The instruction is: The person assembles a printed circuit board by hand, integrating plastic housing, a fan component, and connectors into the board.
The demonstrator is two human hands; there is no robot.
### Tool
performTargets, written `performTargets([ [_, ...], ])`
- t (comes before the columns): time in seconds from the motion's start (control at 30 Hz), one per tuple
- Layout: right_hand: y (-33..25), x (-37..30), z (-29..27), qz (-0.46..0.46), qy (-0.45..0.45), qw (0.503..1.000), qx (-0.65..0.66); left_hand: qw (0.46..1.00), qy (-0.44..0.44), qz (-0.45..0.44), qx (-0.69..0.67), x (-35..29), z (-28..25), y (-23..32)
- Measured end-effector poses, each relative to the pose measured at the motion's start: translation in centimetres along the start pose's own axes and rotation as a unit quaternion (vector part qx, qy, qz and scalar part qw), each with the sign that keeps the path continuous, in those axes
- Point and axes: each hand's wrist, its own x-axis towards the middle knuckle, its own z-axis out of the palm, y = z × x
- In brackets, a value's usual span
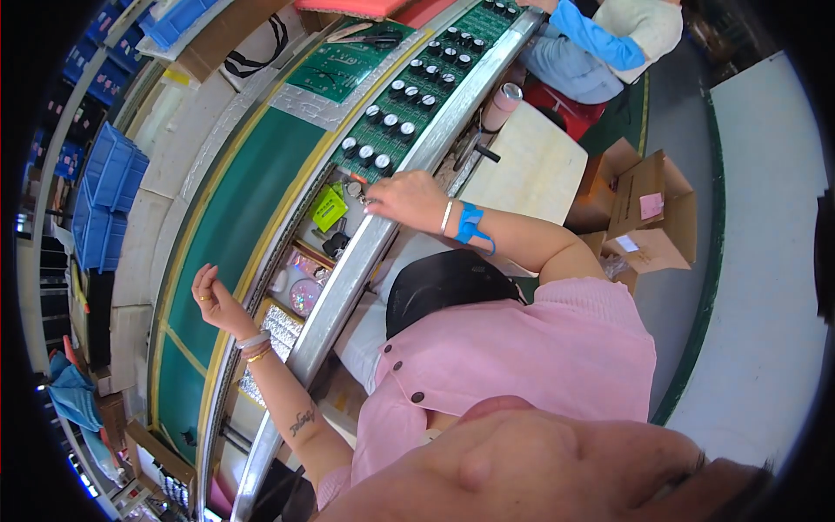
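My right hand (407, 199), with a blue strap and a bangle at its wrist, reaches over the metal rail (372, 248). Its fingers are bent together near small parts in a tray; what they grip, if anything, is hidden. Beside them lie a yellow-green packet (329, 207) and a small black part (335, 244). Just beyond stand green circuit boards (390, 144) with rows of round black capacitors (406, 130) with pale tops. My left hand (221, 304) hovers over the near edge of the green belt (252, 187). Its fingers are loosely curled and apart, with nothing visible in them.
A larger green board (348, 68) with hand tools on it lies farther along the line. Blue bins (109, 200) stand at left. At right are a pink cup (502, 108), an open carton (648, 213) and another person's blue sleeve (600, 39).
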Motion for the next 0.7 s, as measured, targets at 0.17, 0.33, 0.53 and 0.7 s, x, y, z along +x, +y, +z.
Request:
performTargets([
  [0.17, 5.6, 1.3, -1.9, 0.109, -0.004, 0.991, -0.082, 0.999, -0.002, -0.032, -0.044, -0.2, 0.4, 0.2],
  [0.33, 12.9, 3.2, -2.6, 0.188, 0.012, 0.966, -0.176, 0.997, -0.020, -0.043, -0.068, -0.2, 0.4, -0.4],
  [0.53, 18.9, 5.9, -3.5, 0.271, 0.010, 0.927, -0.257, 0.994, -0.055, -0.051, -0.074, -0.2, 0.6, -0.1],
  [0.7, 14.6, 7.6, -2.4, 0.252, 0.010, 0.935, -0.250, 0.983, -0.109, -0.068, -0.132, -0.6, 0.6, -0.2],
])
